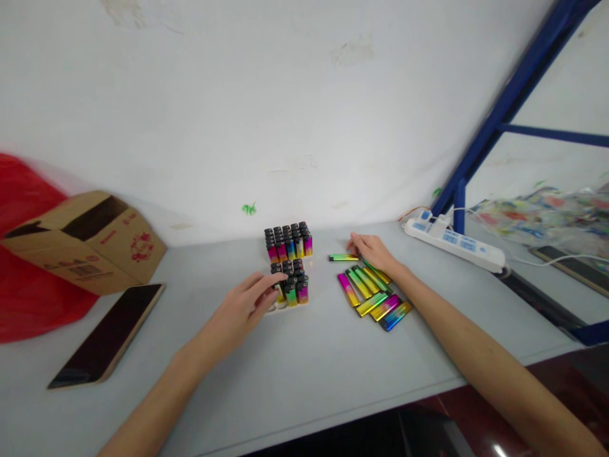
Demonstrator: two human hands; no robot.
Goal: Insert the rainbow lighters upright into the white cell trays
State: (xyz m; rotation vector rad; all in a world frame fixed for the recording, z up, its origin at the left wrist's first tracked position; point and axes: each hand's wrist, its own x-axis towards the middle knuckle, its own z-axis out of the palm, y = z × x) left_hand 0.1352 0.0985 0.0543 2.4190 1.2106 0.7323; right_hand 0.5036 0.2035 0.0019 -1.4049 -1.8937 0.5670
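My left hand [252, 297] is at the front-left corner of a white tray [299, 307] of upright lighters, its thumb and fingers closed around a yellowish lighter [279, 292]. Directly behind stands a second block of upright lighters [290, 244] with black tops and pink, blue and yellow bodies. To the right, my right hand [370, 250] has its fingers pinched at the end of a green-yellow lighter [341, 258] lying sideways. Below that hand, several shiny lighters [371, 305] in yellow, green, pink and blue lie loose on the grey table.
An open cardboard box [114, 247] and a red bag [28, 304] are at the left, with a dark tablet-like device [109, 336] before them. A white power strip [454, 244] lies at the right by a blue metal frame [490, 130]. A wall runs behind the table [304, 381].
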